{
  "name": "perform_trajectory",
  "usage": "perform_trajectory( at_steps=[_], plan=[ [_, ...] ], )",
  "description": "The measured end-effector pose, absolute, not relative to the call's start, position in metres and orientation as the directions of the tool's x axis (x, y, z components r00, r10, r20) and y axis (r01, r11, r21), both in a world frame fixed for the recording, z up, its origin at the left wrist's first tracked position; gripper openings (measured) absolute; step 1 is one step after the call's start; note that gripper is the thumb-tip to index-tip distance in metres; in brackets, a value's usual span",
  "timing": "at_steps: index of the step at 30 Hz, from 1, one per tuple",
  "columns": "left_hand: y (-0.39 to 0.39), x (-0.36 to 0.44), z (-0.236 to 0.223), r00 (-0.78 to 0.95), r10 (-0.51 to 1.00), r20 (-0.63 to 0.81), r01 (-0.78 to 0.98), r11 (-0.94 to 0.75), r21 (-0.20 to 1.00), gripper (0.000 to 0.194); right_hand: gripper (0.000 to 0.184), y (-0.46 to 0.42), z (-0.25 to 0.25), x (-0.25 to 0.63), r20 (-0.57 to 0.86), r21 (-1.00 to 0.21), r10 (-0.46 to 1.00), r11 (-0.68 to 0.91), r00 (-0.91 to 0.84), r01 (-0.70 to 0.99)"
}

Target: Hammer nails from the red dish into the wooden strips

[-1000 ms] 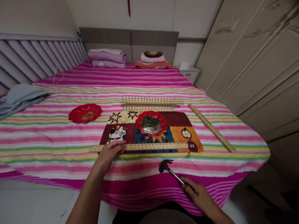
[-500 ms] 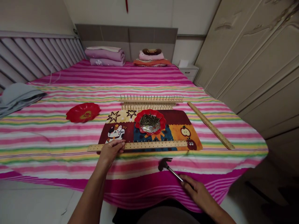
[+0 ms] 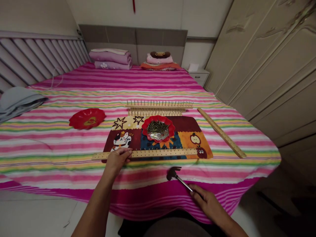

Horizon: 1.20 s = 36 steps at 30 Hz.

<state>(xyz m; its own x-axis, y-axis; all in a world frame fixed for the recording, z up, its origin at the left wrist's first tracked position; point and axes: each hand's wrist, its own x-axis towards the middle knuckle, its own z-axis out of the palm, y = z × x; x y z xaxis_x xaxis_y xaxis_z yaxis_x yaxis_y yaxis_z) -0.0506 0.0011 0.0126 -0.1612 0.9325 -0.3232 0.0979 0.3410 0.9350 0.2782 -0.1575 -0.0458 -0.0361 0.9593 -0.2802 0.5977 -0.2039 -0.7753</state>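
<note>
My left hand (image 3: 118,161) is closed at the left part of a long wooden strip (image 3: 163,153), thumb and fingers pressed together on it. The strip lies along the front of a patterned mat (image 3: 192,123), with nails standing in it to the right of the hand. Whether a nail is also between the fingertips is hidden. In my right hand (image 3: 206,201) is a claw hammer (image 3: 182,181), gripped by its handle, its head just in front of the strip. Behind the strip, a red scalloped dish (image 3: 145,134) holds many loose nails (image 3: 158,126).
Beyond the mat lie wooden strips (image 3: 160,107) bristling with upright nails. Another wooden strip (image 3: 222,133) rests diagonally at the right. A second red dish (image 3: 87,119) is at the left on the striped bedspread (image 3: 61,148). Grey cloth (image 3: 19,100) lies at the far left.
</note>
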Motion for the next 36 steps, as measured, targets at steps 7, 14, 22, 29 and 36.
perform_trajectory(
  at_steps=[7, 14, 22, 29, 36],
  plan=[
    [-0.001, -0.051, 0.010, -0.142, 0.976, -0.162, 0.429, 0.209, 0.879, 0.033, 0.046, -0.162, -0.045, 0.271, -0.263, -0.783, 0.963, -0.180, -0.055, 0.595],
    [-0.006, -0.044, 0.004, -0.105, 0.984, 0.142, 0.728, -0.021, 0.685, 0.022, 0.034, -0.139, 0.014, 0.217, -0.111, -0.871, 0.971, 0.007, -0.210, 0.491],
    [-0.007, -0.045, -0.007, -0.073, 0.967, 0.245, 0.784, -0.097, 0.614, 0.019, 0.032, -0.075, 0.070, 0.166, 0.171, -0.743, 0.940, 0.319, -0.294, 0.589],
    [-0.006, -0.046, -0.011, -0.084, 0.968, 0.237, 0.792, -0.079, 0.605, 0.020, 0.031, -0.056, 0.064, 0.153, 0.136, -0.592, 0.932, 0.348, -0.335, 0.727],
    [-0.008, -0.049, -0.002, -0.024, 0.977, 0.211, 0.824, -0.100, 0.558, 0.023, 0.034, -0.103, 0.063, 0.183, 0.126, -0.792, 0.947, 0.276, -0.297, 0.544]
  ],
)
